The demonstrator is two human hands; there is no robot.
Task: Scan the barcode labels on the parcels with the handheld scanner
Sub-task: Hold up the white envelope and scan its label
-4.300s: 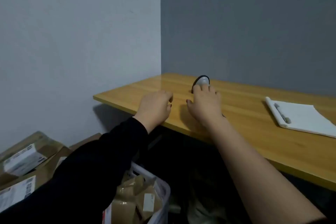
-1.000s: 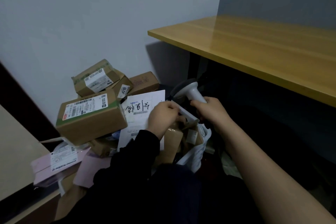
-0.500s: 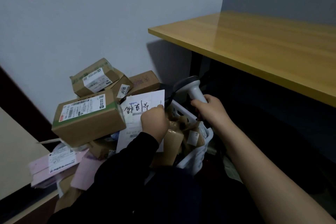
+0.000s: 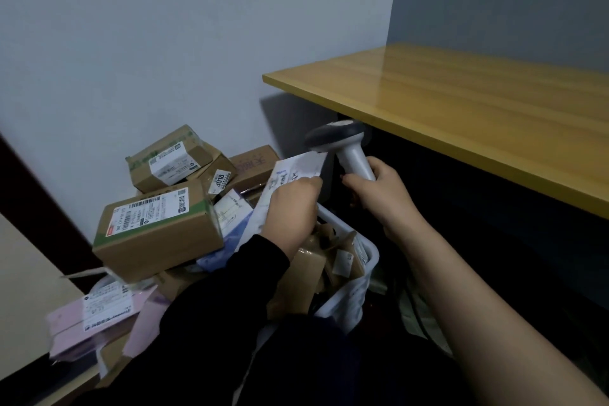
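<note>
Far left, pink mailers point(image 4: 95, 316) w/ white labels are piled low on the floor. Above them a brown box point(image 4: 158, 234) is seen, printed label facing up, barcode strip along its top edge; more taped boxes point(image 4: 171, 158) are stacked behind, against the wall.

Centre: a flat white parcel point(image 4: 290, 175) w/ handwritten marks is pinched in the left hand point(image 4: 290, 211), thumb and fingers clamped on its lower part, top edge tipped toward the scanner. It's blurred, so its barcode can't be read. A white basket point(image 4: 359, 277) of small cardboard pkgs sits just below the hand.

Right: the handheld scanner point(image 4: 342, 145) is gripped by the right hand point(image 4: 379, 198), fingers wrapped round the pale handle, dark head up near the wooden desk point(image 4: 461, 115) edge, just beside the parcel's top corner.

Step judged: presenting this parcel for its scan. Next move prob. calls for the label to be turned flat to the scanner window, held steady, trigger pressed. Many parcels appear left to do.
</note>
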